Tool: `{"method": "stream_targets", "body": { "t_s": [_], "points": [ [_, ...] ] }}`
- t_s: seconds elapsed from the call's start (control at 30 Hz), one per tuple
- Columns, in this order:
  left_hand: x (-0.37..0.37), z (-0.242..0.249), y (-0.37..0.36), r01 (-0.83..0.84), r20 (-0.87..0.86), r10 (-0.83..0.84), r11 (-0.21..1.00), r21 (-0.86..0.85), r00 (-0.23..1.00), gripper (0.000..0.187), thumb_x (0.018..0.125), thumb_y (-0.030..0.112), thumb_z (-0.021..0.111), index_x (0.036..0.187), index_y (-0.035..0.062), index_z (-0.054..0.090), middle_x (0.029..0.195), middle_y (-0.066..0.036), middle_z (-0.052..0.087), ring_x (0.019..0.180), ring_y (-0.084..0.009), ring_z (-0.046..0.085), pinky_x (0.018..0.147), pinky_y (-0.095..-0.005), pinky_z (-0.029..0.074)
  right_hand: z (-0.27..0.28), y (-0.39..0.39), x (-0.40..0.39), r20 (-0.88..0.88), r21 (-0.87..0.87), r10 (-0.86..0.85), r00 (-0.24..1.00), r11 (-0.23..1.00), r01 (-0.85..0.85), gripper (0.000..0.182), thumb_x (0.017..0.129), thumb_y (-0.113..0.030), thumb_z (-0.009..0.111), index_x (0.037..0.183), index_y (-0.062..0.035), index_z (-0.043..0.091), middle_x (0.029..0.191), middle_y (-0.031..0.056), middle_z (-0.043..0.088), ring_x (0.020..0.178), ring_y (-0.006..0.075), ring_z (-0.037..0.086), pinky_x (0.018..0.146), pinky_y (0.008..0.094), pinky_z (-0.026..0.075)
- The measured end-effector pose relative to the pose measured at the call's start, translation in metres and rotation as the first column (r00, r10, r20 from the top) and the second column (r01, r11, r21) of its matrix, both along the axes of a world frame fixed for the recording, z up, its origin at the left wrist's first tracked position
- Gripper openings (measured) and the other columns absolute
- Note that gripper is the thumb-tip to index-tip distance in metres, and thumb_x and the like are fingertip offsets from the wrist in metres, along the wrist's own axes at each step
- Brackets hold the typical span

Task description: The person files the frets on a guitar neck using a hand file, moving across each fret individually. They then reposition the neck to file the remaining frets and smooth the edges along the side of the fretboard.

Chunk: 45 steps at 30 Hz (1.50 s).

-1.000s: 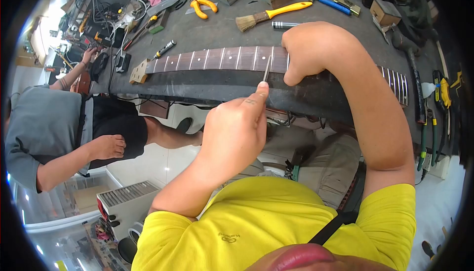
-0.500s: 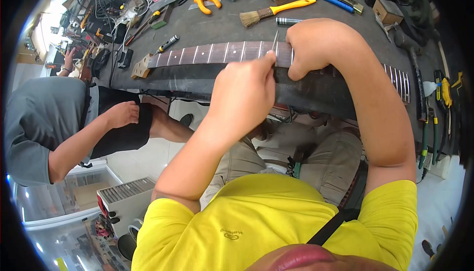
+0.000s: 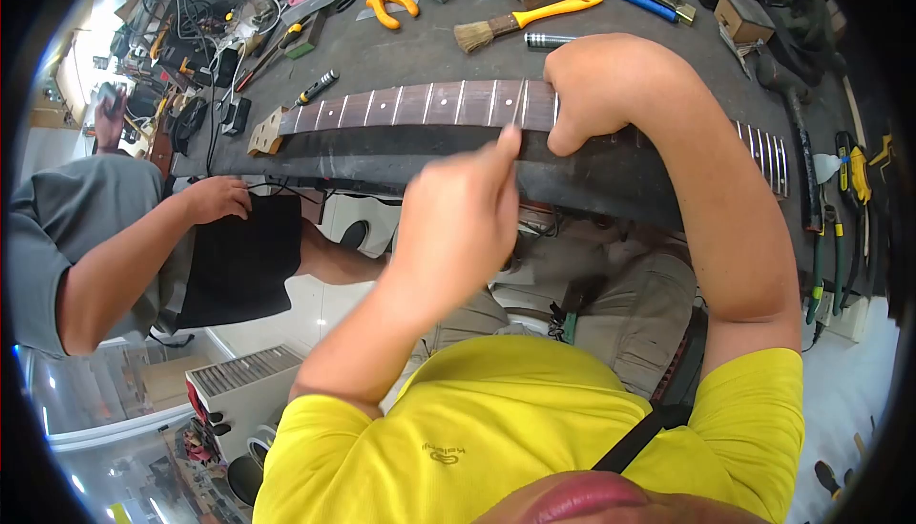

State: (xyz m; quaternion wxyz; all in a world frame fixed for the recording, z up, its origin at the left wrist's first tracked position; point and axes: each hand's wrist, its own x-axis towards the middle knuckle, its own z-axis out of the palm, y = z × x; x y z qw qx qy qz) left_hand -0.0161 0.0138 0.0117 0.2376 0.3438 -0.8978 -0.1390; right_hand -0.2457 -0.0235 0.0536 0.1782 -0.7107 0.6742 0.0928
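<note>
A long guitar neck [image 3: 410, 106] with a dark fretboard, metal frets and dot inlays lies across the dark workbench. My left hand [image 3: 458, 209], blurred by motion, is closed at the neck's near edge. It pinches a thin metal tool, of which only a faint tip shows over the frets. To the right, my right hand [image 3: 611, 85] wraps over the neck, its thumb on the near side and its fingertips hidden. The neck's wooden headstock end [image 3: 267, 133] points left, and its other frets [image 3: 763, 157] show beyond my right forearm.
Behind the neck lie a brush [image 3: 487, 33], orange-handled pliers [image 3: 389, 7], a blue-handled tool [image 3: 644, 3] and a screwdriver [image 3: 318, 87]. A hammer [image 3: 800, 133] and more pliers [image 3: 859, 180] are at the right. Another person [image 3: 95, 238] sits at the left, beside cables.
My left hand has moved slightly left and down, and the thin tool shows less. The other person's near hand has shifted left; their far hand is now raised with a dark object.
</note>
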Motion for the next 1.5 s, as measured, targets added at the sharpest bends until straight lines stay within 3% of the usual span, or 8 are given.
{"method": "stream_targets", "body": {
  "t_s": [0.2,0.53,0.63,0.7,1.0,1.27,1.33,1.5],
  "points": [
    [0.005,0.0,-0.002,0.05,-0.01,-0.05,0.998,-0.042,0.999,0.032,0.098,0.001,0.07,0.129,-0.0035,0.075,0.081,-0.025,0.072,0.074,-0.0459,0.072,0.067,-0.0541,0.058,0.001,0.001,0.001,0.023,-0.01,-0.006,1.0,1.0,0.006,0.049,0.068,-0.036,0.084,0.099,0.0008,0.083,0.09,0.0198,0.08,0.085,0.0365,0.079,0.079,0.0472,0.063],
    [0.018,-0.008,0.024,0.022,-0.099,-0.02,1.0,0.018,0.995,0.036,0.096,-0.005,0.07,0.132,-0.0044,0.076,0.086,-0.027,0.071,0.075,-0.0471,0.071,0.067,-0.048,0.056,0.004,0.003,0.001,-0.011,0.028,-0.044,0.999,0.999,0.044,0.047,0.07,-0.036,0.084,0.098,0.0014,0.082,0.088,0.0201,0.08,0.084,0.0367,0.078,0.078,0.0469,0.063],
    [-0.009,-0.003,-0.018,0.061,-0.051,-0.064,0.996,-0.066,0.997,0.028,0.097,0.004,0.07,0.124,-0.0042,0.076,0.083,-0.027,0.073,0.077,-0.0477,0.073,0.069,-0.0566,0.058,-0.002,0.0,0.001,0.032,-0.037,0.048,0.998,0.998,-0.046,0.048,0.071,-0.036,0.085,0.1,0.0017,0.082,0.088,0.0197,0.081,0.082,0.0365,0.078,0.077,0.0462,0.063],
    [-0.024,-0.001,-0.033,-0.004,-0.01,0.004,1.0,-0.03,1.0,0.03,0.098,-0.001,0.071,0.126,-0.0061,0.077,0.096,-0.029,0.075,0.084,-0.0488,0.074,0.075,-0.0474,0.06,-0.002,-0.003,0.001,-0.008,0.024,-0.002,1.0,1.0,0.002,0.049,0.071,-0.037,0.085,0.101,0.0015,0.083,0.087,0.0199,0.081,0.083,0.0364,0.079,0.079,0.0463,0.063],
    [0.038,-0.004,0.043,0.023,-0.103,-0.017,0.998,0.061,0.995,0.034,0.098,-0.003,0.072,0.132,-0.0047,0.075,0.101,-0.027,0.078,0.085,-0.0425,0.078,0.074,-0.0446,0.061,-0.013,0.017,-0.024,0.072,-0.175,0.115,0.991,0.979,-0.101,0.07,0.076,-0.057,0.088,0.107,0.0036,0.076,0.101,0.0229,0.077,0.101,0.0428,0.075,0.09,0.05,0.059],
    [-0.01,-0.012,0.031,-0.012,-0.096,0.014,1.0,0.023,0.995,0.031,0.098,-0.003,0.071,0.129,-0.0052,0.076,0.097,-0.026,0.078,0.074,-0.0415,0.075,0.069,-0.0408,0.06,-0.029,0.032,-0.042,0.141,-0.29,0.181,0.973,0.948,-0.134,0.066,0.077,-0.052,0.09,0.109,0.004,0.076,0.102,0.0235,0.077,0.101,0.044,0.074,0.09,0.0513,0.059],
    [-0.022,-0.011,0.022,-0.008,-0.13,0.011,1.0,0.023,0.991,0.034,0.097,-0.001,0.07,0.13,-0.0043,0.075,0.084,-0.026,0.075,0.076,-0.0455,0.075,0.069,-0.0529,0.059,-0.03,0.031,-0.044,0.149,-0.304,0.176,0.973,0.945,-0.124,0.065,0.077,-0.051,0.09,0.109,0.0042,0.076,0.102,0.0235,0.077,0.102,0.044,0.074,0.09,0.0511,0.059],
    [-0.026,-0.016,0.028,-0.062,-0.102,0.064,0.998,0.025,0.993,0.031,0.096,0.0,0.072,0.126,-0.0043,0.077,0.089,-0.027,0.076,0.079,-0.0468,0.075,0.071,-0.054,0.059,-0.025,0.034,-0.04,0.148,-0.265,0.145,0.978,0.959,-0.103,0.06,0.079,-0.049,0.088,0.105,0.0043,0.077,0.099,0.0237,0.078,0.1,0.0433,0.076,0.089,0.0505,0.06]
  ]
}}
